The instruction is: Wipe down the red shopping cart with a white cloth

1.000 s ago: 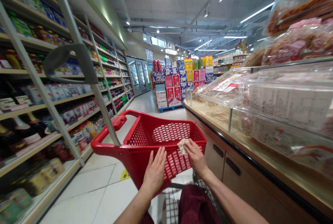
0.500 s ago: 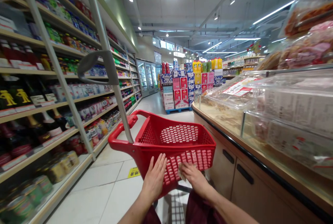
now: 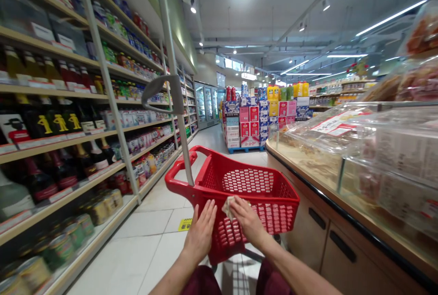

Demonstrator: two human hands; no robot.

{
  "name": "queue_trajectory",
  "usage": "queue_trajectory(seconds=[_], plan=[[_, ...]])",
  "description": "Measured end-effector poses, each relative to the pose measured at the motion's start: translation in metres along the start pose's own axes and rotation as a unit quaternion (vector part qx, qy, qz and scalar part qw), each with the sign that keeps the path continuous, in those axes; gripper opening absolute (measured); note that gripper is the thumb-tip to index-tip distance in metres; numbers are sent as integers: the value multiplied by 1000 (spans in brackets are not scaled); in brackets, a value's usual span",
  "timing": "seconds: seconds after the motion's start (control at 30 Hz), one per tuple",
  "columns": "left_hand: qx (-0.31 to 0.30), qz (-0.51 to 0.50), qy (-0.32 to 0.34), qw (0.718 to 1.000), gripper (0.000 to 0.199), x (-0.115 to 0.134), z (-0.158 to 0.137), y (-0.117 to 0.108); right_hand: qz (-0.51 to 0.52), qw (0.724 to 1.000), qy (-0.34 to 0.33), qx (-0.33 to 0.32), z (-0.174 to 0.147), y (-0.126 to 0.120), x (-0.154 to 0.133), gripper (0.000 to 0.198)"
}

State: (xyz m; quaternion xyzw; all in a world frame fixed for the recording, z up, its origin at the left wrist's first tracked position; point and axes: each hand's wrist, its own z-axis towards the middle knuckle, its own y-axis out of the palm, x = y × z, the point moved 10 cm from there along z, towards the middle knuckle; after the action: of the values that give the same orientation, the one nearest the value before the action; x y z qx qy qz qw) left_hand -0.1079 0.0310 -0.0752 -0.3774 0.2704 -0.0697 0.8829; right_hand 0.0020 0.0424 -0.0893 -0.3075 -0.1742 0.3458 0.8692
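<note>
Before me stands a red plastic shopping cart (image 3: 239,199), its long side turned toward me. A grey pole (image 3: 174,57) with a grey loop handle (image 3: 163,94) rises from its left end. My left hand (image 3: 201,229) lies flat against the cart's near side, fingers stretched out and together, with nothing in it. My right hand (image 3: 247,217) presses a crumpled whitish cloth (image 3: 228,208) to the slotted side just below the rim. Part of the cloth is hidden beneath the fingers.
Shelves of bottles and cans (image 3: 68,121) line the left. On the right runs a wooden counter (image 3: 318,222) with clear boxes of packaged food (image 3: 386,144). Stacked cartons on a blue pallet (image 3: 246,149) stand ahead. A yellow floor sticker (image 3: 185,224) lies left of the cart.
My right hand and the cloth have moved up the cart's side to near the rim. My left hand stays flat on the side. The view has turned slightly left.
</note>
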Motion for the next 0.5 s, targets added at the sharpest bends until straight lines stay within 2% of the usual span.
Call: queue_trajectory(seconds=[0.07, 0.2, 0.4, 0.5], plan=[[-5, 6, -4, 1000, 55, -7, -2, -3, 0, 1000, 2, 10, 8, -1, -4, 37], [-18, 26, -20, 999, 59, -19, -10, -3, 29, 998, -33, -45, 6, 16, -23, 33], [-34, 24, -55, 998, 59, -40, -23, -4, 15, 999, -25, 17, 37, 8, -33, 41], [-62, 14, -70, 996, 61, -50, -31, -2, 22, 998, -65, -15, 40, 21, -50, 36]])
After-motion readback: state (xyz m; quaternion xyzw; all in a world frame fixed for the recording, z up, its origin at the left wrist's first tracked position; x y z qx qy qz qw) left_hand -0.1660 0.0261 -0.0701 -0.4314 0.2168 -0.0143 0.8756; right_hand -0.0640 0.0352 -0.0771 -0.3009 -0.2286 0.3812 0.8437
